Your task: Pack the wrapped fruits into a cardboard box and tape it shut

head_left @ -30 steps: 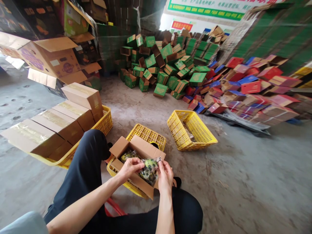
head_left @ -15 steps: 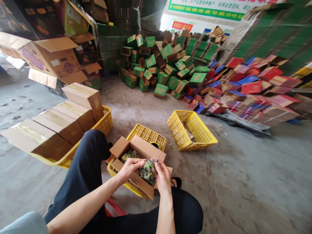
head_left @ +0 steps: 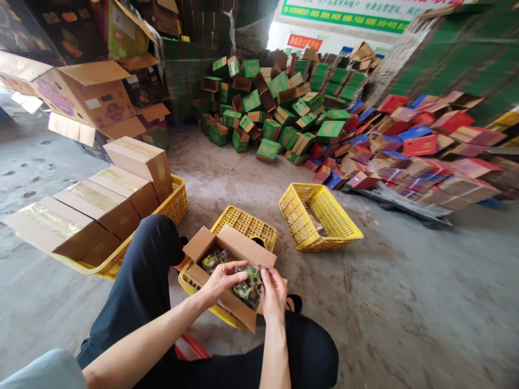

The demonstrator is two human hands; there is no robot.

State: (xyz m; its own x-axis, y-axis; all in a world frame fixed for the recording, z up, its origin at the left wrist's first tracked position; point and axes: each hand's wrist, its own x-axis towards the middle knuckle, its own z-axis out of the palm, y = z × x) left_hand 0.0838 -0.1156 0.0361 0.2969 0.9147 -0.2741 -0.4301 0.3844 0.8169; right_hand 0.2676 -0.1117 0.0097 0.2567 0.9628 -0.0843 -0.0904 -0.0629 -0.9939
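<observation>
Both hands grip a clear plastic bag of green and dark produce (head_left: 248,286) over an open brown cardboard box (head_left: 227,251). My left hand (head_left: 221,281) pinches the bag's left side, fingers closed on it. My right hand (head_left: 273,292) holds the bag's right end, fingers curled round it. More bagged produce (head_left: 213,260) lies inside the box. The box rests on a yellow plastic crate (head_left: 247,224) in front of my knees, which are in dark trousers.
A yellow crate (head_left: 174,202) at the left carries three taped brown boxes (head_left: 101,200). An empty tilted yellow crate (head_left: 318,216) lies to the right on the concrete floor. Heaps of green boxes (head_left: 275,102) and red and blue boxes (head_left: 409,146) fill the back.
The bag has sunk a little lower into the box, and both hands have drawn closer together around it.
</observation>
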